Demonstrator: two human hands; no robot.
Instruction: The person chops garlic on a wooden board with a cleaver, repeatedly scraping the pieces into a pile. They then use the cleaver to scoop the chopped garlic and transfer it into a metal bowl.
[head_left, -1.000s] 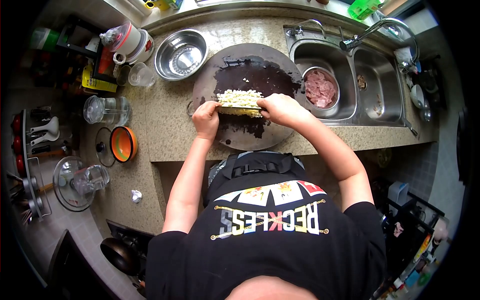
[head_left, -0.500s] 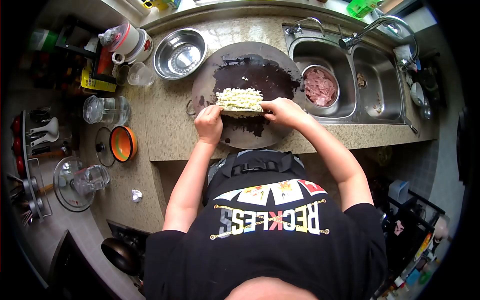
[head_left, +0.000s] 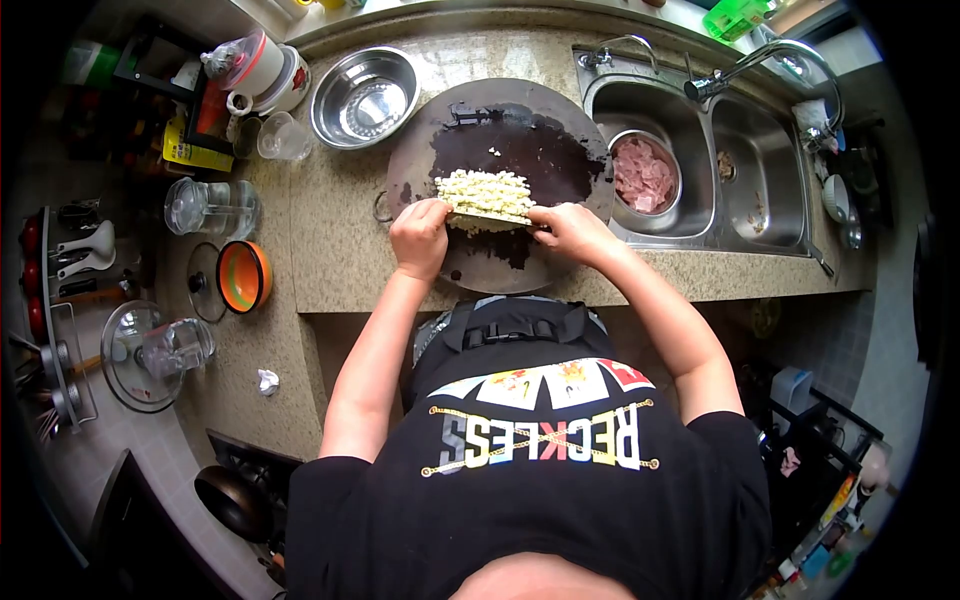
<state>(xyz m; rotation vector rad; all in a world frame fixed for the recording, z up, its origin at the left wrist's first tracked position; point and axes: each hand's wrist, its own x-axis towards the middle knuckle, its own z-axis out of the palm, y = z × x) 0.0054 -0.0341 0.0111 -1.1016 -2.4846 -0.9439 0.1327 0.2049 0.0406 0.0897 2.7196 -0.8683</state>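
Observation:
A heap of pale white-green chopped vegetable pieces (head_left: 485,188) lies on a round chopping board (head_left: 415,150) with a dark wet patch. Along the near side of the heap runs a thin knife (head_left: 492,216), seen nearly edge-on from above. My left hand (head_left: 418,240) is closed on its left end. At the other end, the fingers of my right hand (head_left: 575,233) grip it too; the handle is hidden. More chopped bits show just under the blade on my side, and a few specks lie beyond the heap.
A metal bowl (head_left: 365,97) stands behind the board's left side. To the right, a double sink (head_left: 760,170) holds a bowl of pink sliced meat (head_left: 642,175) under a faucet (head_left: 705,88). An orange bowl (head_left: 243,277), glass lid (head_left: 140,355) and water jug (head_left: 210,208) are on the left.
My left hand has shifted slightly away from my body, so the knife now slants, its left end farther off. The view has moved a little. Both hands keep their grip.

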